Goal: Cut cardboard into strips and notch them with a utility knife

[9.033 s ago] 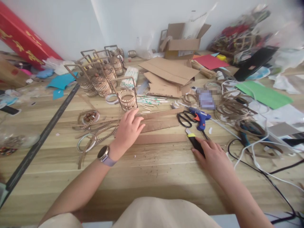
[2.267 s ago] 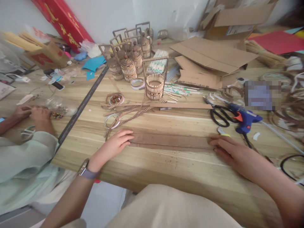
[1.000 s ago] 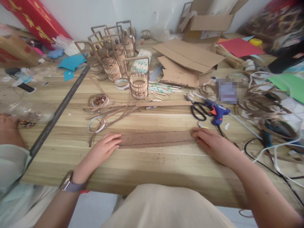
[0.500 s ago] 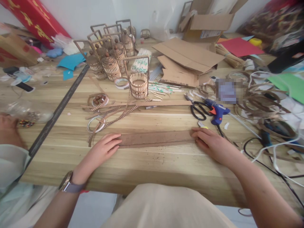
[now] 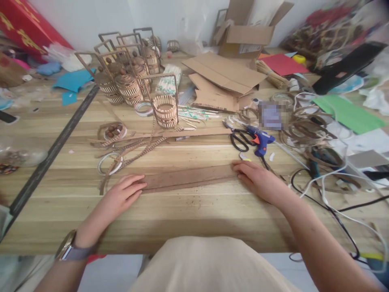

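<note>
A long brown cardboard strip point(image 5: 188, 177) lies flat on the wooden table point(image 5: 182, 215), running left to right in front of me. My left hand point(image 5: 121, 194) rests open on its left end, fingers stretched flat. My right hand point(image 5: 258, 181) lies open on its right end, fingers pressing the strip down. A watch sits on my left wrist.
Behind the strip lie black scissors point(image 5: 238, 140), a blue glue gun point(image 5: 261, 140), slatted cardboard strips point(image 5: 136, 148) and a small slatted basket point(image 5: 165, 111). Several finished lanterns point(image 5: 121, 81) and flat cardboard sheets point(image 5: 225, 77) stand further back. Cables and cardboard rings point(image 5: 306, 129) crowd the right.
The camera has swung slightly right, so the other person at the left has left the view. Both hands stay on the ends of the strip.
</note>
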`<state>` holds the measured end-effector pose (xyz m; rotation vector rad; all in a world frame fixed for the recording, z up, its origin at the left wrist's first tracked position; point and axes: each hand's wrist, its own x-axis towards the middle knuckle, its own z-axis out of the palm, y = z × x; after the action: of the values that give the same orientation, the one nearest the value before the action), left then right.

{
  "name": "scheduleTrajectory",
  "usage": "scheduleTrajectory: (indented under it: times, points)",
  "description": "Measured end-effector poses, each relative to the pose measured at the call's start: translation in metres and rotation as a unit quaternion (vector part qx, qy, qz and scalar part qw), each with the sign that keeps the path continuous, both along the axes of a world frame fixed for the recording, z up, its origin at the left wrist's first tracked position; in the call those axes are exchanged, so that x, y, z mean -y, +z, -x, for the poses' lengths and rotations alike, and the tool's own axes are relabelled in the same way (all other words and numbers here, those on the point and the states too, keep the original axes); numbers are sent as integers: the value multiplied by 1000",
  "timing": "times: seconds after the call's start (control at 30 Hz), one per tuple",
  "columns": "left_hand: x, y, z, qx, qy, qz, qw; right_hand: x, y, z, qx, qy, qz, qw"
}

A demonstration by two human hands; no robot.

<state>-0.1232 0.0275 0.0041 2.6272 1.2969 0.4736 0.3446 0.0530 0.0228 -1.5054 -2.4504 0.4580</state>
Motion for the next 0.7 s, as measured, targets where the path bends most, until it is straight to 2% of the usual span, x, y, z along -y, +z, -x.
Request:
scheduleTrajectory:
  times: [0.4,0.7]
  points:
    - [-1,0,-2,-7,-14,-36,999,2,0,1,5,-5,-1,1000]
    - [1,7,-9,7,-15,-37,999,-1,-2,-2,-15,6,-6,1000]
